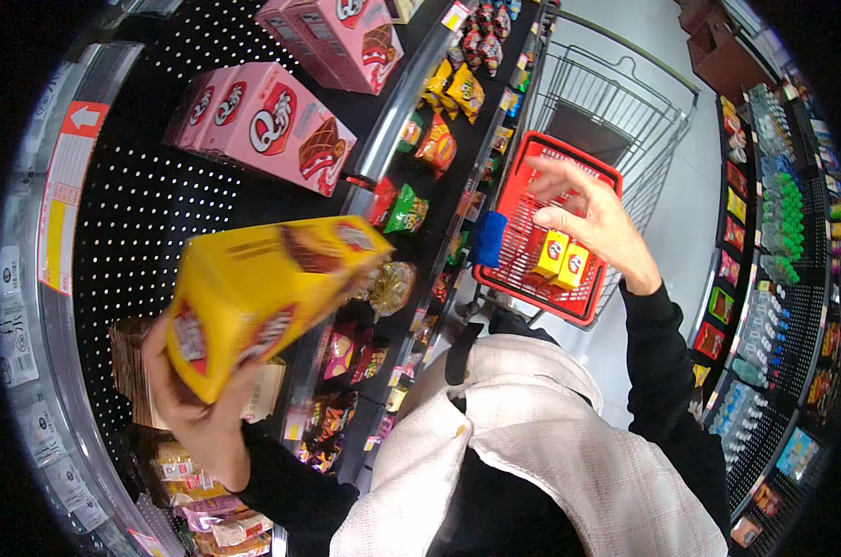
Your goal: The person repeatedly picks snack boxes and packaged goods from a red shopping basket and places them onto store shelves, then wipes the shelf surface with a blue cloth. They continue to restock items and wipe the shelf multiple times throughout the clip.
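Observation:
My left hand [201,404] grips the end of a yellow snack box [267,285], somewhat blurred, in front of the black perforated shelf. Pink boxes of a similar kind [274,129] stand on that shelf just above it. My right hand [587,216] is over a red plastic shopping basket [587,317], its fingers apart and nothing in them. Two small yellow boxes [551,255] lie in the basket below my right hand. The basket rests on a wire shopping cart [660,174], and a blue piece [490,239] sits at its left side.
Lower shelves on the left carry bagged snacks [465,94] and a green packet [406,210]. A brown carton [263,390] and more packets [215,515] are near my left forearm. Across the aisle floor [660,257], right-hand shelves hold bottles [782,216] and snacks.

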